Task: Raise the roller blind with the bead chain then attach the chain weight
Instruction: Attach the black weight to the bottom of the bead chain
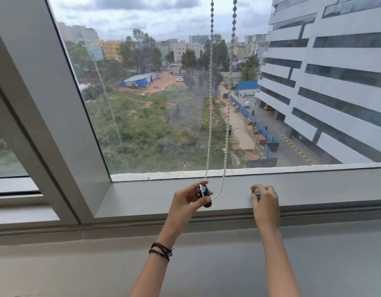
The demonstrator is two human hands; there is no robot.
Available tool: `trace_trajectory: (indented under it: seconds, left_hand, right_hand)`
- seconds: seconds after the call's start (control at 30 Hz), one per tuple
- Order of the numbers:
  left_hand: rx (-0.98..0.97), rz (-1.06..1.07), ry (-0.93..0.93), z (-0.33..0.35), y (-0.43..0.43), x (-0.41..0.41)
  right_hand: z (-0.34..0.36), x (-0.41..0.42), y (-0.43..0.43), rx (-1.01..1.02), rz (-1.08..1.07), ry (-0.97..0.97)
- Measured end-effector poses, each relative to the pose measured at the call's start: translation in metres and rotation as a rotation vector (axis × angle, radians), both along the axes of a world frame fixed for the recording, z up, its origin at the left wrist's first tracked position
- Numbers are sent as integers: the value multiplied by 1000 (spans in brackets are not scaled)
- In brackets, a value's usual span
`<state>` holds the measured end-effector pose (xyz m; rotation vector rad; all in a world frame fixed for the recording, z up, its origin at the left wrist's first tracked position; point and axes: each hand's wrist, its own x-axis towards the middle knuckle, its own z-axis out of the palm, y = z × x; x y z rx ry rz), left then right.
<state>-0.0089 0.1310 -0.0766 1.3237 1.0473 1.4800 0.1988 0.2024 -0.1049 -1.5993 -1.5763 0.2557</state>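
White beads of the chain (209, 116) loop down to your left hand (186, 202), which pinches the dark weight (205, 195) upright so its open top takes the loop; your right hand (265, 201) is closed on a small dark cap (256, 192), well apart; no blind shows, so it is probably raised; the sill (326, 189) gives clear room sideways, with glass close behind.

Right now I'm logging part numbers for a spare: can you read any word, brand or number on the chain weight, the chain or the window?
None can be read.
Weight: dark, no print shows.
Small piece in the right hand: too small to tell.
Chain: plain beads.
Buildings outside: no signs legible.
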Motion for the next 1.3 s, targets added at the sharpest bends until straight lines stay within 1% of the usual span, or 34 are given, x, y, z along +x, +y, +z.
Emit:
trace_trajectory:
  seconds: [0.07, 0.2, 0.27, 0.37, 0.5, 0.63, 0.8, 1.03, 1.3]
  left_hand:
    - [2, -4, 7, 0, 0, 0]
    - [8, -15, 17, 1, 2, 1]
    - [8, -29, 19, 1, 3, 1]
    - [4, -39, 6, 1, 3, 3]
    - [13, -49, 25, 4, 3, 4]
    - [32, -53, 61, 5, 3, 2]
    - [43, -67, 124, 6, 5, -2]
    - [39, -56, 264, 7, 7, -4]
    - [22, -52, 303, 9, 6, -4]
  right_hand:
    - [7, -3, 1, 29, 75, 71]
    - [28, -26, -11, 245, 333, 201]
    - [38, -40, -18, 309, 476, 265]
    - [52, -53, -26, 329, 638, 397]
    - [61, -56, -31, 253, 775, 519]
    - [64, -56, -32, 189, 854, 474]
    - [67, -54, -32, 141, 861, 394]
    - [71, -51, -30, 130, 863, 303]
    - [72, -50, -29, 97, 883, 289]
